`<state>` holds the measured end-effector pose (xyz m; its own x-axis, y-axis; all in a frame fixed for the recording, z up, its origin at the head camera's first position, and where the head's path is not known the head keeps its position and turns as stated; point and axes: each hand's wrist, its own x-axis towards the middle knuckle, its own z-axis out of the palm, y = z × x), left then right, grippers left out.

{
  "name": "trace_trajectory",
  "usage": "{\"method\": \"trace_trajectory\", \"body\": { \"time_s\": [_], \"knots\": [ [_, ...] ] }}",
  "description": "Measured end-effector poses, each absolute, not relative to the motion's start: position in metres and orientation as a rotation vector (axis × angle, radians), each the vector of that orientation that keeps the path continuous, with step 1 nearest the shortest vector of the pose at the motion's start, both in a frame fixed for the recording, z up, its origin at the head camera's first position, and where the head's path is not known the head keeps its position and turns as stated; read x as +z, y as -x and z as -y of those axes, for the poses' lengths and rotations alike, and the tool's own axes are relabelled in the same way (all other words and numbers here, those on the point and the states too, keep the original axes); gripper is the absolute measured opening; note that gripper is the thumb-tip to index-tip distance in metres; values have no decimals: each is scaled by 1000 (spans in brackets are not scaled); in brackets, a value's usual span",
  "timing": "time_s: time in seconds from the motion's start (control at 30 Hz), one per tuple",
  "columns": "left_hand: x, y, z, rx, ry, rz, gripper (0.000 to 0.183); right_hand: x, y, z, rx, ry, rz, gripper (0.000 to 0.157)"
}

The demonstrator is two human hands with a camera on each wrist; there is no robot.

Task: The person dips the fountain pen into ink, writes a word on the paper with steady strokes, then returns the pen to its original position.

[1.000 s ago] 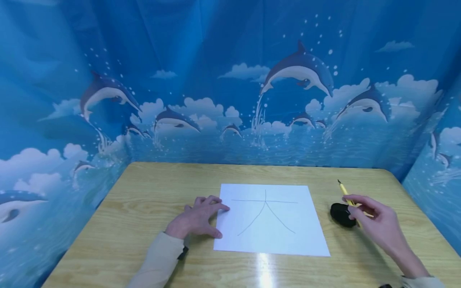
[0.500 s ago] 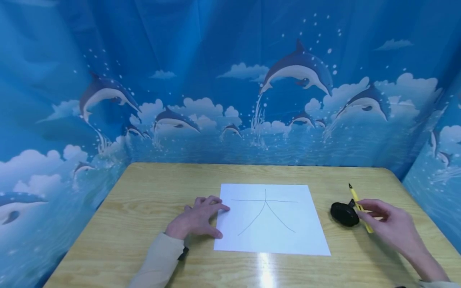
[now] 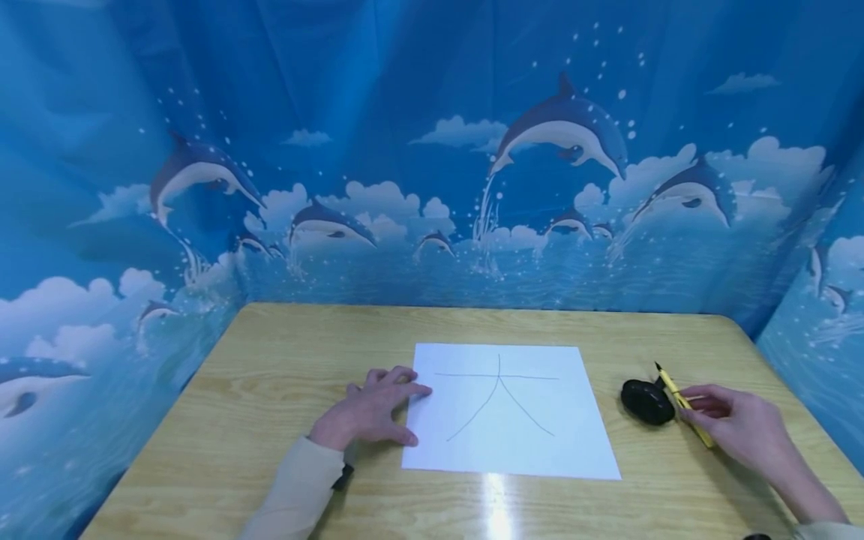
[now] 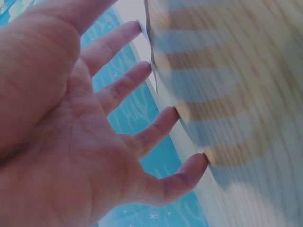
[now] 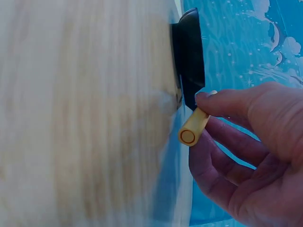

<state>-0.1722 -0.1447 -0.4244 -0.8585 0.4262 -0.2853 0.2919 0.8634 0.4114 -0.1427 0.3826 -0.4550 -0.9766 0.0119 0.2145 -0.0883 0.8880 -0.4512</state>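
A white sheet of paper (image 3: 574,405) with thin dark strokes drawn on it lies on the table. My left hand (image 3: 370,409) rests at its left edge, fingers spread; in the left wrist view the fingertips (image 4: 191,168) touch down on paper and tabletop. To the right of the paper, my right hand (image 3: 745,427) pinches a yellow writing brush (image 3: 671,385) between thumb and fingers. The brush's dark tip points away from me, and its round butt end shows in the right wrist view. Close by its left side sits a glossy black inkstone-like dish (image 3: 646,402).
The wood-grain table (image 3: 290,352) has rounded far corners. A blue curtain printed with dolphins (image 3: 560,142) hangs behind it and along both sides. Light reflects off the table in front of the paper.
The right hand has carried the brush rightward and nearer to me, from over the black dish to its right side, and lowered it toward the table. The left hand has stayed still.
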Motion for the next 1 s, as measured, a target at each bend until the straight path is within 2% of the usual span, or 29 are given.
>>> {"method": "trace_trajectory", "body": {
  "time_s": [0.73,1.0],
  "knots": [
    [-426,169,146,504,-554,-2702,77,-460,147,-387,691,-85,2885,28],
    [-429,166,150,535,-586,-2712,75,-443,140,-375,586,-85,2847,29]
  ]
}}
